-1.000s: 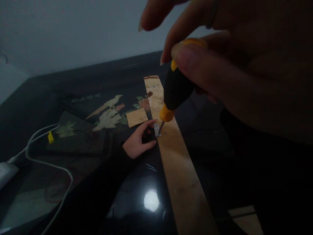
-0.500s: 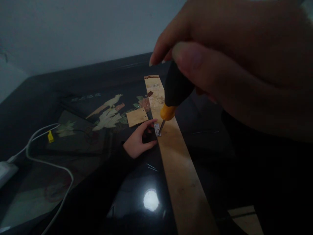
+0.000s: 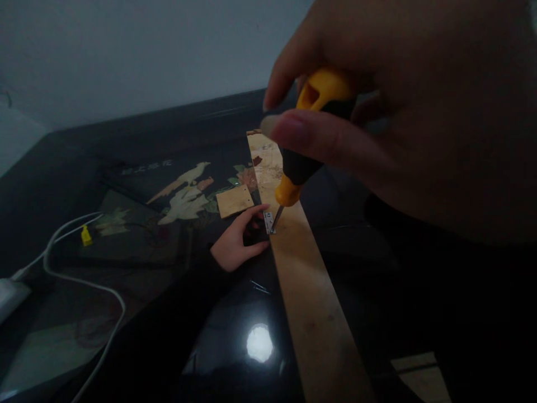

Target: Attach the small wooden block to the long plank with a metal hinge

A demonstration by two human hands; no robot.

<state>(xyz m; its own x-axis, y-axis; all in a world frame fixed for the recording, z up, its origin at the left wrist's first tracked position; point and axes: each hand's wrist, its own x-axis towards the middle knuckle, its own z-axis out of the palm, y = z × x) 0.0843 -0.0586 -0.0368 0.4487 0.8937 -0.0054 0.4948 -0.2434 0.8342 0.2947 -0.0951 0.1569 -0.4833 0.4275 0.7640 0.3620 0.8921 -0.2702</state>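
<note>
My right hand (image 3: 390, 106) is closed around a yellow and black screwdriver (image 3: 300, 165), thumb across the handle and index finger reaching past it. The shaft slants down, its tip at the lower end of a small metal hinge (image 3: 269, 220). That hinge lies on the left edge of a long wooden board (image 3: 312, 291). My left hand (image 3: 237, 240) holds the hinge at the board's edge, forefinger at its upper end and thumb at its lower end. Its other fingers are mostly hidden.
A small square wooden piece with holes (image 3: 234, 201) lies left of the board. Thin screws (image 3: 260, 287) rest on the glossy dark table (image 3: 168, 302). A white cable (image 3: 90, 282) with a yellow tag (image 3: 86, 235) is at left; another wooden piece (image 3: 422, 376) is at lower right.
My right hand has turned about the screwdriver handle: the thumb is lower and further left, and the yellow top of the handle shows. My left hand and the board are nearly still.
</note>
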